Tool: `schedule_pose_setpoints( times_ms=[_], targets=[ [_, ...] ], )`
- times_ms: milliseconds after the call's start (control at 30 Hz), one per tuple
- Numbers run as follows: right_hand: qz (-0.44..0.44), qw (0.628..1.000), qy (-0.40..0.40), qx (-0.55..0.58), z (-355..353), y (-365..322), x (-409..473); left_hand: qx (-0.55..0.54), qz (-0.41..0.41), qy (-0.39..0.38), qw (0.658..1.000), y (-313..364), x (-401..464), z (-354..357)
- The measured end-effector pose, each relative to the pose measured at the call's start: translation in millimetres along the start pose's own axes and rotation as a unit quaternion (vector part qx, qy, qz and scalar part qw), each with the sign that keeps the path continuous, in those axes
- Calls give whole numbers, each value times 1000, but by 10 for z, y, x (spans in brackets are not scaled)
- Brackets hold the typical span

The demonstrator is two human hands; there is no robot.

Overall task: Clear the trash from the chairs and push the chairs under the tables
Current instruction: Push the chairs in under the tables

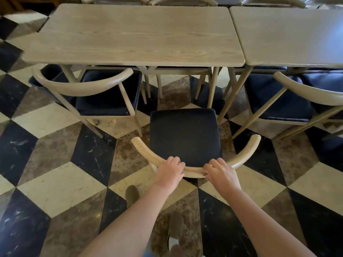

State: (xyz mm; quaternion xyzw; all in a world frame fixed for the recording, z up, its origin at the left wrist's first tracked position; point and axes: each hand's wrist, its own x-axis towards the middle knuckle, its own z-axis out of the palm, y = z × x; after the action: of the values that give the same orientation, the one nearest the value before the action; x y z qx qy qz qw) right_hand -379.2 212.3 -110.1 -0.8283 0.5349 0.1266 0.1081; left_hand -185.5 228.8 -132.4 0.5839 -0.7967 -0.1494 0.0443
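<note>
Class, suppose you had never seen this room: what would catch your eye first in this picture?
Two hands, the left hand and right hand, grip the curved backrest of a dark-seated chair at the centre, pulled out from the long wooden table. Underneath lies a bold floor of black, cream and brown diamonds.

Checkered floor under two bare wooden worktops

The floor (61, 190) is tiled in black, cream and brown diamonds. The nearer worktop (133, 34) stands on it with another worktop (289, 34) just beside it to the right. On the floor in front of the nearer worktop stands a dark-seated chair (183, 138), pulled out; a second chair (104, 93) to its left sits partly under; a third chair (282, 101) stands right.
</note>
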Motion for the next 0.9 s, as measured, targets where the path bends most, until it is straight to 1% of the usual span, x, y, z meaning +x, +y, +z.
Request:
schedule_pose_setpoints(
  times_ms=[233, 400, 467, 667, 900],
  targets=[
    [-41, 998, -18, -33, -5, 35, 36, 6, -14, -3, 1000, -64, 41, -5],
    [-55, 998, -12, -36, -26, 46, 140, 14, -13, 4, 1000, -137, 121, -48],
    [-55, 998, -8, -40, -42, 55, 219, 16, -5, 4, 1000, -182, 202, -74],
    [-41, 998, 0, -46, -111, 149, 538, 6, -25, 19, 999, -269, 475, -137],
    [-34, 999, -15, -38, -251, 311, 915, 1, -31, 28, 999, -366, 841, -200]
  ],
)
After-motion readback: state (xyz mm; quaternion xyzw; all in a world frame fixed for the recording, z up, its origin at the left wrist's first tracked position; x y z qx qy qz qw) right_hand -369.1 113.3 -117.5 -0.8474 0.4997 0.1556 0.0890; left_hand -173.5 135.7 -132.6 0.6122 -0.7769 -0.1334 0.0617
